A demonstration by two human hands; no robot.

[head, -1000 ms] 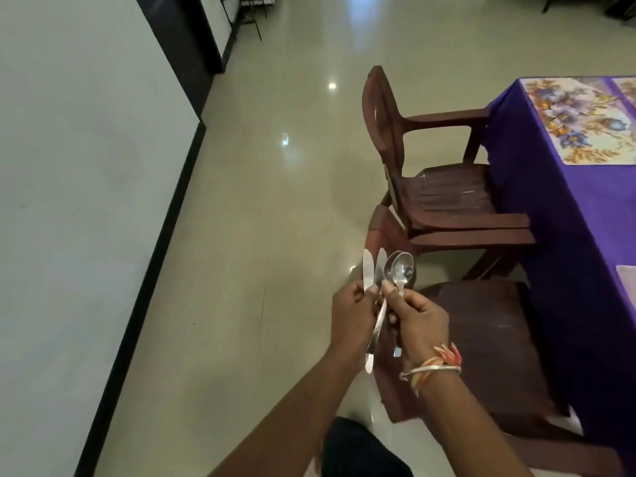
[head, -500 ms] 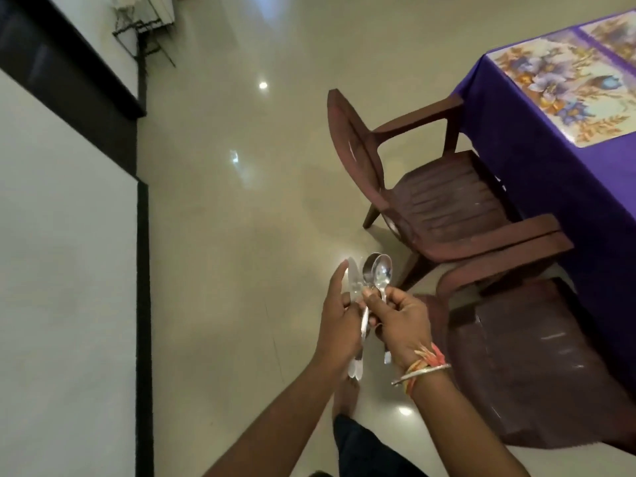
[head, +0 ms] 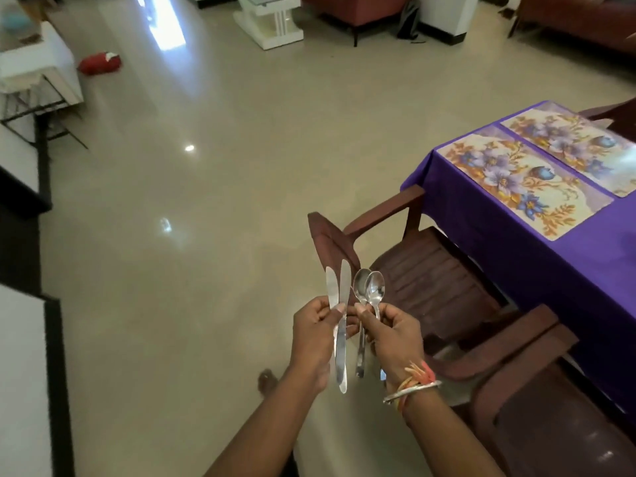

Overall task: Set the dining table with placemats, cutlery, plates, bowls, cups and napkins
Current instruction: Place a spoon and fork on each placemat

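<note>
Beside the chairs [head: 430,270], short of the table [head: 516,270], the left hand [head: 311,333] pinched two knives [head: 339,304], the right hand [head: 392,333] two spoons [head: 368,290]. The cutlery step looked underway, and next they needed carrying to the placemats [head: 523,187].

The right wrist [head: 405,383] wears 1 silver bangle [head: 413,390] (beside orange-red threads [head: 420,370]).

You are in a home, in an open living and dining room. Beside you stands a table [head: 499,270] under a purple cloth, with two floral placemats [head: 509,180] on it and brown plastic chairs [head: 430,280] drawn up. Across the glossy tiled floor [head: 206,218] you can see a white coffee table [head: 272,25] and sofas [head: 358,5] at the far end.
</note>
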